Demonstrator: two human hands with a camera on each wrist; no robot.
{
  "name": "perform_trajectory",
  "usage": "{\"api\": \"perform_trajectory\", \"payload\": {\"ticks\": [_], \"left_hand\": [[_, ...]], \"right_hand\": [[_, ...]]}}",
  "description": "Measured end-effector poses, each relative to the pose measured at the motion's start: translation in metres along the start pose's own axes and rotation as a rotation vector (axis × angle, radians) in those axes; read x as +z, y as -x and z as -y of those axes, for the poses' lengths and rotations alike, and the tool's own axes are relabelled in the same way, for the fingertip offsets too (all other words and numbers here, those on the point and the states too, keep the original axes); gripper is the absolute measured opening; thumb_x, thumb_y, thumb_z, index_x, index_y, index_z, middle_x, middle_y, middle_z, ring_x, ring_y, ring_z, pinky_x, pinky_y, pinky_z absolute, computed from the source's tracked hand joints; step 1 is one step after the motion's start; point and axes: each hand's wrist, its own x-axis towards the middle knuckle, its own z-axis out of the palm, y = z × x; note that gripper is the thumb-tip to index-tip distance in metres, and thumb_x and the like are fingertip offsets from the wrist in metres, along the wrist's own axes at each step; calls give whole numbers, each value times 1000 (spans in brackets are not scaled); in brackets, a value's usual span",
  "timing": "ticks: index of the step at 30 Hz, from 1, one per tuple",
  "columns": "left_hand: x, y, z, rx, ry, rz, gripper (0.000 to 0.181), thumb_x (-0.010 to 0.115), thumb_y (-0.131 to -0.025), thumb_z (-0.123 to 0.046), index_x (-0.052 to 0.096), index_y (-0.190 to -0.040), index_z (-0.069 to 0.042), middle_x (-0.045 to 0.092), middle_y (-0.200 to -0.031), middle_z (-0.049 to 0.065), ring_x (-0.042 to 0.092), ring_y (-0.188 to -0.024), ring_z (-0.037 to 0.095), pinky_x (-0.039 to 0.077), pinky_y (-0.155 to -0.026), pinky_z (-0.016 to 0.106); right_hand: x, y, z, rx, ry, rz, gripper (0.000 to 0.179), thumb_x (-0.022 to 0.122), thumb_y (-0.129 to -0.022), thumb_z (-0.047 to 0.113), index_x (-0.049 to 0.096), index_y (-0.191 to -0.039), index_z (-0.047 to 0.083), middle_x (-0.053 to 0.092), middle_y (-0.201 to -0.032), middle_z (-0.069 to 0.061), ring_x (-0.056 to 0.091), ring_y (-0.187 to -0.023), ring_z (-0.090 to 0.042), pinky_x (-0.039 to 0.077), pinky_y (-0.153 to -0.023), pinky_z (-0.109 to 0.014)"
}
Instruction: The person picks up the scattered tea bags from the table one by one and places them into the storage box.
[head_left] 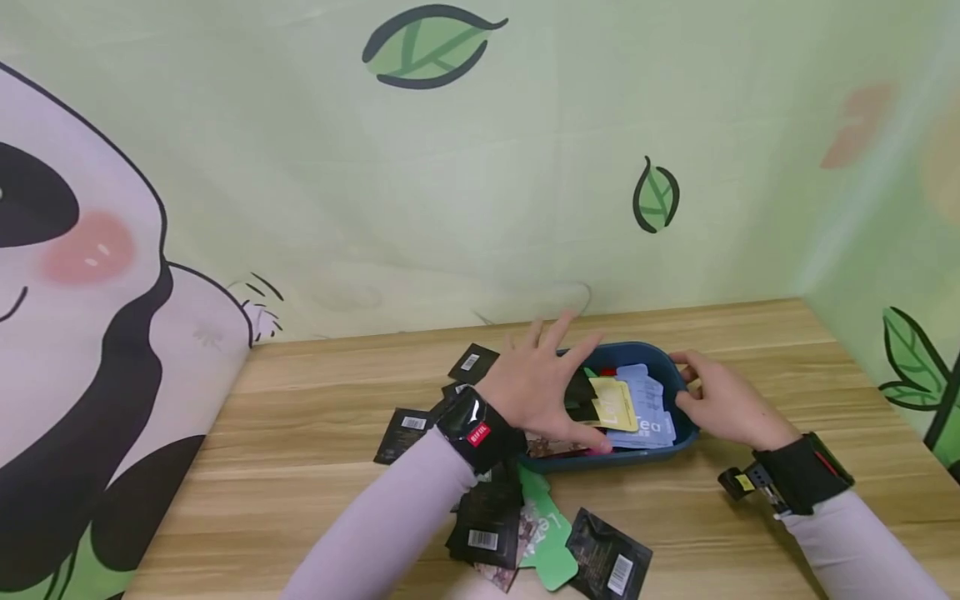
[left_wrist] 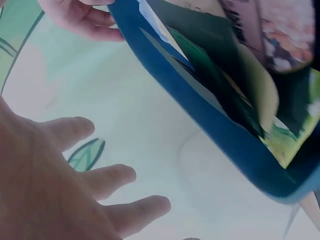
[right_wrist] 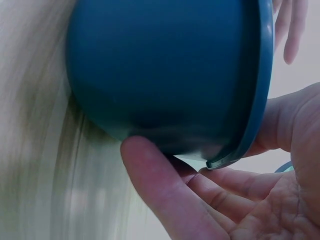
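Note:
A dark blue oval plastic basin point(head_left: 652, 455) stands on the table, holding tea packets. Among them are a yellow packet point(head_left: 617, 402), light blue packets point(head_left: 647, 398) marked "Tea", and black ones partly covered by a hand. My left hand point(head_left: 531, 387) is spread over the basin's left end, fingers apart and nothing held; the left wrist view shows its straight fingers point(left_wrist: 112, 181) beside the basin's rim. At the right end, my right hand point(head_left: 723, 404) holds the basin, its thumb point(right_wrist: 152, 167) against the outer wall and fingers bent around the far side.
Black packets with barcodes point(head_left: 480, 521) lie scattered left and in front of the basin, one point(head_left: 611, 554) nearest the table's front. Green packets point(head_left: 551, 537) lie between them. Behind the wooden table point(head_left: 315, 417) hangs a printed backdrop point(head_left: 525, 192).

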Motion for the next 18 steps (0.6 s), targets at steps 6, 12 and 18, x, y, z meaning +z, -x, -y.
{"api": "perform_trajectory", "payload": {"ticks": [6,12,18], "left_hand": [[5,16,20,-33,19,4,132,41,-53,-102,9,-163,-36,8,-168,10,22,-147,44,33,-100,70],[15,48,46,-104,73,16,131,47,-56,-98,5,-163,-36,4,-168,10,23,-146,46,27,-103,72],[27,84,60,-148,101,-9,132,45,-55,-100,7,-163,-36,9,-167,11,24,-145,48,27,-101,73]], "right_hand": [[1,0,1,6,-4,6,58,57,-91,10,41,-144,-9,60,-114,-26,56,-76,-19,46,-58,-32],[1,0,1,5,0,13,58,56,-91,10,41,-144,-10,59,-115,-27,57,-79,-21,47,-61,-32],[-1,0,3,7,-2,17,58,56,-91,10,41,-143,-10,59,-114,-27,55,-76,-19,46,-60,-32]]}}
